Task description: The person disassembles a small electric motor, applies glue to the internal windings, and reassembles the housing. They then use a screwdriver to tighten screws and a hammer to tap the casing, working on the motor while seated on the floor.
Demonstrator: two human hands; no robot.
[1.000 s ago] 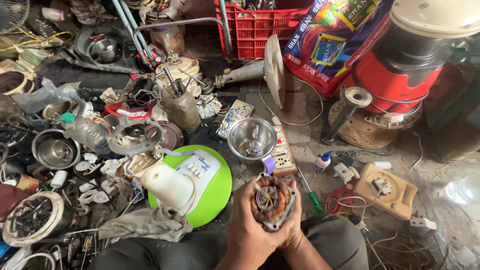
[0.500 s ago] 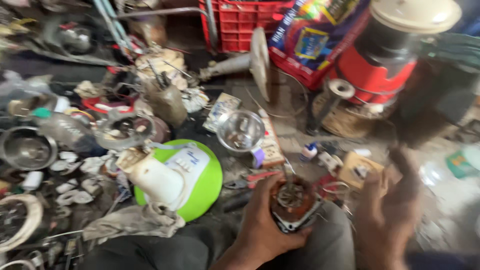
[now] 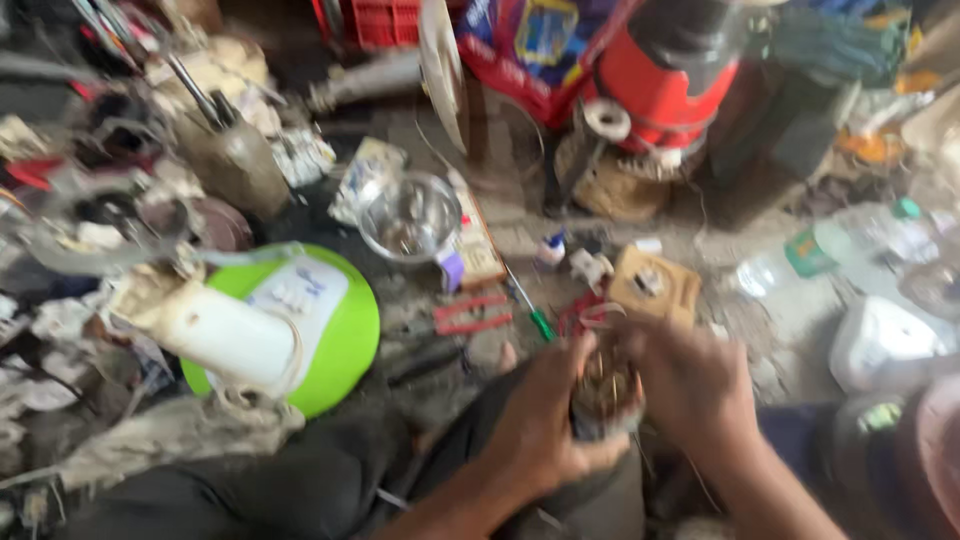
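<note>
Gripping a small motor winding [image 3: 603, 385], both hands, left [image 3: 545, 420] and right [image 3: 690, 385], were closed around it over the lap; a green-handled screwdriver [image 3: 528, 308] and red pliers [image 3: 470, 313] were left untouched on the floor [image 3: 780, 320].

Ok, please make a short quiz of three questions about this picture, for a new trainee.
1. True or false: both hands hold the round motor part.
2. What lies just beyond the hands on the floor?
A. a green-handled screwdriver
B. a hammer
C. a paintbrush
3. Fill in: the white housing lies on a ______ round base.

Key
1. True: the left hand grips it from one side, the right hand from the other.
2. A
3. green
</note>
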